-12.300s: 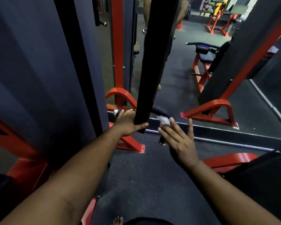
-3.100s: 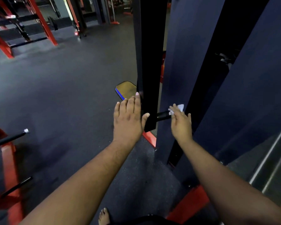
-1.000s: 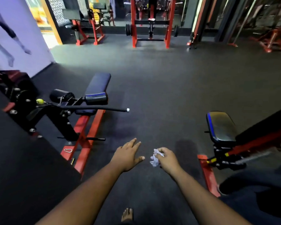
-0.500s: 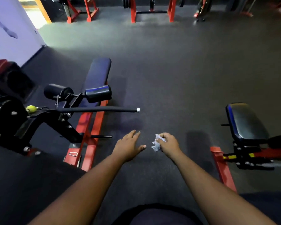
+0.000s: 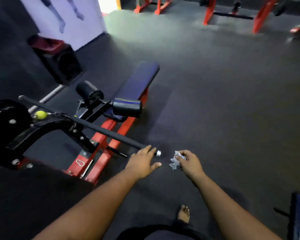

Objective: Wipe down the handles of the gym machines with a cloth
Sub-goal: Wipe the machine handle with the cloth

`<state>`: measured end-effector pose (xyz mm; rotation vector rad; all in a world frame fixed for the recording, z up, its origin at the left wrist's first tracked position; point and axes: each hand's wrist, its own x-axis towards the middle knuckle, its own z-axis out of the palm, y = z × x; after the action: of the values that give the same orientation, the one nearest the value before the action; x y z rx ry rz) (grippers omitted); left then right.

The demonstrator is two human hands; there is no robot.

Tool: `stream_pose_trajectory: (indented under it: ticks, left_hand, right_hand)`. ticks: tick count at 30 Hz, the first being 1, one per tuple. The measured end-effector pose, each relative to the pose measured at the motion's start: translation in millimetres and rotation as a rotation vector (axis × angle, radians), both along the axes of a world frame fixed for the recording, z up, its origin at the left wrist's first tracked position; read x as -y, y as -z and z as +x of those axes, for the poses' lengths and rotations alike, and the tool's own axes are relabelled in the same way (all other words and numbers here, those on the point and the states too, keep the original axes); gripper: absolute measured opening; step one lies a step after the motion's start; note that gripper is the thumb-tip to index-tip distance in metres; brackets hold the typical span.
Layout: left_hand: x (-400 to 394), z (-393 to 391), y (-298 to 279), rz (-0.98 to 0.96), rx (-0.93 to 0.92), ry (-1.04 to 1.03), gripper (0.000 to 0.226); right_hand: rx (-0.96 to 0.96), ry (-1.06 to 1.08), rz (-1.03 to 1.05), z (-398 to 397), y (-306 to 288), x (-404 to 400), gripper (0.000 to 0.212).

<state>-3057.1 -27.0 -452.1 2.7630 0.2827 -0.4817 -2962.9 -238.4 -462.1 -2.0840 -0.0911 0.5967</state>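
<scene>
While the left hand (image 5: pixel 143 163) lies over the near end of the long black bar (image 5: pixel 100 129), its fingers straight and spread and only touching the grip just short of the silver end cap (image 5: pixel 158 153), the right hand (image 5: pixel 189 163) hangs just beside that tip with its fingers curled round a crumpled pale cloth (image 5: pixel 175 160). The cloth is not yet on the bar, so this handle looks unwiped. The main risk, as I judge it, is the bar itself: it seems to hang off the black pivoting arm (image 5: pixel 42 130) of the machine, and a flat, unclosed hand may not stop it from swinging or dipping once the cloth pushes along it. A wad this small and bunched may also skip over much of the long grip, leaving the far stretch toward the yellow knob (image 5: pixel 41 114) untouched. 1 bare foot (image 5: pixel 184 213) stands on the dark floor (image 5: pixel 215 101) close beneath, so a dropped or swinging bar could catch it. The red frame (image 5: pixel 109 141) of the bench (image 5: pixel 137 80) sits near the reach path, and knuckles could knock it.
</scene>
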Motion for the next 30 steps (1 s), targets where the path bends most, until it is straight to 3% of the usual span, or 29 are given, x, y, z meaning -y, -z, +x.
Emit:
stream_pose_trajectory:
  ticks: [7, 15, 22, 30]
  left_hand:
    - [-9.9, 86.1, -4.4, -0.031, -0.051, -0.264, 0.086]
    - [-75.0, 160.2, 28.8, -0.082, -0.062, -0.529, 0.086]
    - [-127.3, 191.7, 40.7, -0.135, -0.082, -0.73, 0.085]
    - [-149.8, 175.1, 47.5, -0.147, -0.012, -1.057, 0.083]
  right_hand:
    - [0.07, -0.359, -0.049, 141.3, -22.9, -48.4, 0.007]
    - [0.061, -0.682, -0.035, 244.0, -15.5, -156.0, 0.006]
    - [0.01, -0.853, -0.091, 300.7, -15.0, -233.9, 0.007]
    - [-0.089, -1.129, -0.081, 316.7, 16.8, -346.6, 0.005]
